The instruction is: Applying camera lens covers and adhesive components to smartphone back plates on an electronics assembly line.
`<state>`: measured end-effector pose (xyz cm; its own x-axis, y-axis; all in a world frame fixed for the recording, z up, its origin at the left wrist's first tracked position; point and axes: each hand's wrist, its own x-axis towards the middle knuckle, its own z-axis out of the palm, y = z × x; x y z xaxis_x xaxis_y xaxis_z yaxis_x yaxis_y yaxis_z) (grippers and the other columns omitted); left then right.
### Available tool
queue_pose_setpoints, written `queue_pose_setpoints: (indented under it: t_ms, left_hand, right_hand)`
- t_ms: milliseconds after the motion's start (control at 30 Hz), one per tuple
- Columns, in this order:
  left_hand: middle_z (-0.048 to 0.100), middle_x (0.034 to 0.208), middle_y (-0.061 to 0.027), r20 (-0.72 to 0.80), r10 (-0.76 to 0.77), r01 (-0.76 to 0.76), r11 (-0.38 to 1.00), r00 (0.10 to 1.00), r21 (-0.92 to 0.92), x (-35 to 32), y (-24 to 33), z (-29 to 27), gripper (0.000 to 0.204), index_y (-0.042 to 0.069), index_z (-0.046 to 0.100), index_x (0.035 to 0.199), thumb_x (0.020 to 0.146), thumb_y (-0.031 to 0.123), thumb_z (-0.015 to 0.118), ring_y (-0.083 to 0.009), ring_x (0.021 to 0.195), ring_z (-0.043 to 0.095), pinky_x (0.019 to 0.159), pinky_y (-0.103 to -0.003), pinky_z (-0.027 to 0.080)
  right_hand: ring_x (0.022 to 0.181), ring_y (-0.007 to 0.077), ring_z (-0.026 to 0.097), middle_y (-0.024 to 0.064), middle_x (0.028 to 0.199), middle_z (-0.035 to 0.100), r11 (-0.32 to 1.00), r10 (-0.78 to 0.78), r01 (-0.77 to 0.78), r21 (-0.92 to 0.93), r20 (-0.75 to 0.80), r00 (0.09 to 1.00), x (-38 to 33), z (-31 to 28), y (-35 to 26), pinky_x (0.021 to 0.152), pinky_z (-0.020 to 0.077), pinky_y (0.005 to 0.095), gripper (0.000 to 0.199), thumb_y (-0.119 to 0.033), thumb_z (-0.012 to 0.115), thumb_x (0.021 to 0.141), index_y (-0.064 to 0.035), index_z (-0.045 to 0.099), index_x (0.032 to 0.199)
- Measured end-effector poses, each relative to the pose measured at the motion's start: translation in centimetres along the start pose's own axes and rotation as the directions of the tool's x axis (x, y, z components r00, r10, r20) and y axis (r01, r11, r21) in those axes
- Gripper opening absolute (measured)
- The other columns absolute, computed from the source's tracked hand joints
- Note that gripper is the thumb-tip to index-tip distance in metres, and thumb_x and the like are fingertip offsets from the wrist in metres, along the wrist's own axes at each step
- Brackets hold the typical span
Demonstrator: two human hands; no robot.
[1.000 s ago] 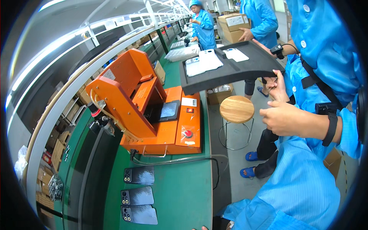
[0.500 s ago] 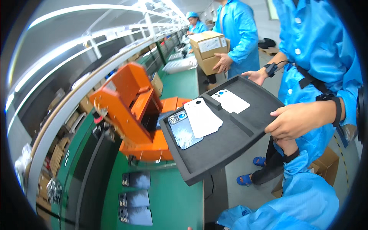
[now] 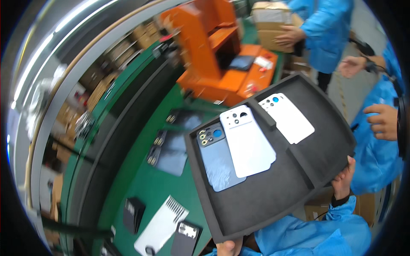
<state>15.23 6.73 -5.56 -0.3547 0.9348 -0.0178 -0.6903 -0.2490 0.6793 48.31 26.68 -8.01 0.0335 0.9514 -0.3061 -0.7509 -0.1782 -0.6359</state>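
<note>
My left hand [image 3: 229, 247] grips the near left corner of a black foam tray [image 3: 265, 205], only partly in view at the lower edge. At the tray's right side, my right hand [image 3: 344, 179] is closed round the rim. The tray is tilted over the bench. In its left compartment a white phone back cover [image 3: 250, 145] overlaps a blue-grey phone back cover [image 3: 222, 164]. Another white phone back cover [image 3: 290, 119] lies in the right compartment, past a low divider. All have camera cutouts at the top.
An orange machine [image 3: 213, 59] stands on the green bench [image 3: 128, 183]. More dark covers [image 3: 171, 153], a white strip [image 3: 160, 226] and a black stack [image 3: 133, 213] lie left of the tray. A co-worker's hands [image 3: 382, 121] are at right; another person carries cartons [image 3: 273, 25].
The co-worker's hands have come off the tray and drawn back right. The tray has moved nearer and my left hand now shows at its near corner. My view has swung down toward the bench.
</note>
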Motion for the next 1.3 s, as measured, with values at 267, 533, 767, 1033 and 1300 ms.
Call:
queue_pose_setpoints:
  t_ms: [267,533,767,1033,1300]
  left_hand:
    - [0.051,0.139,-0.0143,-0.225,0.175,-0.207,0.97,0.959,-0.128,-7.0,1.0,-4.1,0.065,0.003,0.044,0.139,0.082,0.023,0.069,-0.0288,0.126,0.05,0.106,-0.046,0.038]
    - [0.044,0.145,-0.0168,-0.258,0.453,-0.495,0.86,0.853,-0.123,-10.2,8.3,-2.9,0.082,0.002,0.03,0.149,0.09,0.05,0.061,-0.0297,0.126,0.05,0.104,-0.044,0.042]
    - [0.061,0.126,-0.0156,-0.68,0.428,-0.31,0.903,0.595,0.297,-15.8,8.8,-2.5,0.058,-0.001,0.051,0.133,0.084,0.029,0.061,-0.0337,0.114,0.059,0.101,-0.046,0.044]
    - [0.062,0.122,-0.0244,-0.542,0.83,-0.405,0.545,0.133,0.734,-24.5,4.2,-7.1,0.056,-0.004,0.049,0.125,0.078,0.018,0.071,-0.0344,0.106,0.063,0.095,-0.044,0.05]
    - [0.06,0.093,-0.0176,0.551,0.793,0.91,-0.391,0.258,0.136,-29.2,4.8,-3.6,0.055,-0.002,0.052,0.106,0.07,0.02,0.087,-0.0317,0.074,0.06,0.069,-0.041,0.051]
  right_hand:
    - [0.041,0.0039,0.037,-0.0059,0.068,0.056,0.994,0.097,-0.104,-0.012,0.49,0.866,0.4,1.8,5.0,0.038,0.0365,0.0202,0.029,-0.034,0.046,0.096,-0.0094,0.059,0.104]
    - [0.043,0.0033,0.04,-0.004,0.076,0.062,0.931,0.343,-0.331,-0.154,0.677,0.651,2.4,11.2,10.9,0.038,0.0373,0.0175,0.026,-0.03,0.049,0.097,-0.0093,0.062,0.103]
    - [0.044,0.0026,0.033,-0.0032,0.089,0.062,0.785,0.616,-0.453,-0.421,0.601,0.509,2.8,19.6,15.5,0.042,0.0346,0.0179,0.036,-0.032,0.056,0.09,-0.0063,0.057,0.115]
    - [0.047,0.0012,0.03,0.0135,0.108,0.067,0.635,0.707,-0.414,-0.652,0.706,-0.028,-1.8,29.7,19.6,0.047,0.0342,0.0175,0.04,-0.029,0.053,0.096,-0.0013,0.051,0.125]
    - [0.047,0.0004,0.028,0.0284,0.106,0.067,0.551,0.772,-0.295,-0.781,0.611,-0.174,-1.1,28.8,20.3,0.047,0.0353,0.0174,0.031,-0.016,0.052,0.095,0.0038,0.056,0.118]
